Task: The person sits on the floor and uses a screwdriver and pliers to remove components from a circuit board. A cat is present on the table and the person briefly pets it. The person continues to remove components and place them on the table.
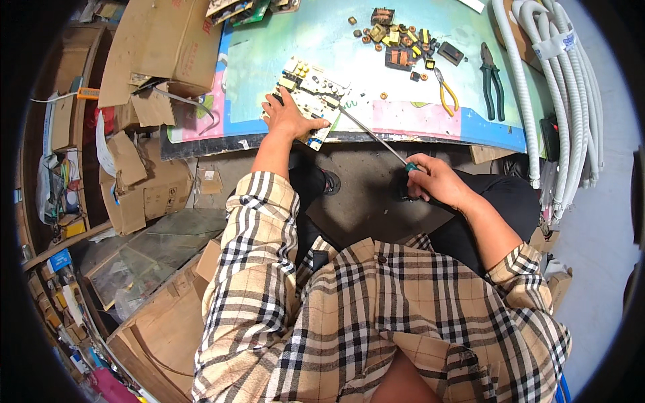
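Observation:
A pale circuit board [314, 103] with white, yellow and black components lies slantwise near the front edge of the table. Across its left part my left hand [289, 121] holds it down, the thumb stretched over the near end and the fingers spread along the left side. My right hand [433, 180] is closed round the green handle of a long screwdriver [373, 133]. The metal shaft runs up and left from the fist, over the table edge, and its tip meets the board's right side. Whether the tip sits under a component I cannot tell.
Loose coils and transformers [403, 43] lie in a pile farther back. Yellow-handled cutters [445, 94] and dark green pliers [492, 82] rest at right. More circuit boards [252, 12] sit back left beside a cardboard box [161, 50]. White corrugated tubing [571, 87] borders the right side.

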`<state>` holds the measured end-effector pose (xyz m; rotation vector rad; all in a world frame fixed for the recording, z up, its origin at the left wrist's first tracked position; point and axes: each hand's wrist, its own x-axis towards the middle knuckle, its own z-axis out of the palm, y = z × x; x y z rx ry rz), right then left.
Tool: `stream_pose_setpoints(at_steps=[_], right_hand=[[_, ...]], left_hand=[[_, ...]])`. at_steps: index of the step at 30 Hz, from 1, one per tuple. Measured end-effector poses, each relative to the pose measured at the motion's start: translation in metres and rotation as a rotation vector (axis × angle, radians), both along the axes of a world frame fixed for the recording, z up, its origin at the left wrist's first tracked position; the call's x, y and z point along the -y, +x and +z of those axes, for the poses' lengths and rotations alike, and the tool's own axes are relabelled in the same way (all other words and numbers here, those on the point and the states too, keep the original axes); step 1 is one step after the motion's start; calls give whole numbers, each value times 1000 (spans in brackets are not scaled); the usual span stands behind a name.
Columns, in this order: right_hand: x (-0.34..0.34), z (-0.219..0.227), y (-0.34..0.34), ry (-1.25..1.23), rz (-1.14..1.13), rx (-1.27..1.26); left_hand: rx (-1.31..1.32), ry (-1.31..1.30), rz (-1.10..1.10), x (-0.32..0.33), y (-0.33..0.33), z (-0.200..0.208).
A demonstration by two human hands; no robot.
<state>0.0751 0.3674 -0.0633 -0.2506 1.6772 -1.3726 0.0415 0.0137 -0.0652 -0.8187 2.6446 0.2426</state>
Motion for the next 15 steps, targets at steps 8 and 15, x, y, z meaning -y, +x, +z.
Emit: stream_pose_setpoints(at_steps=[8,15], right_hand=[[11,18,-8,2,-21,141],[23,29,-10,76,-82,187]], left_hand=[[18,-24,-10,-3,-4,2],[72,-80,-10,-3,-5,-10]])
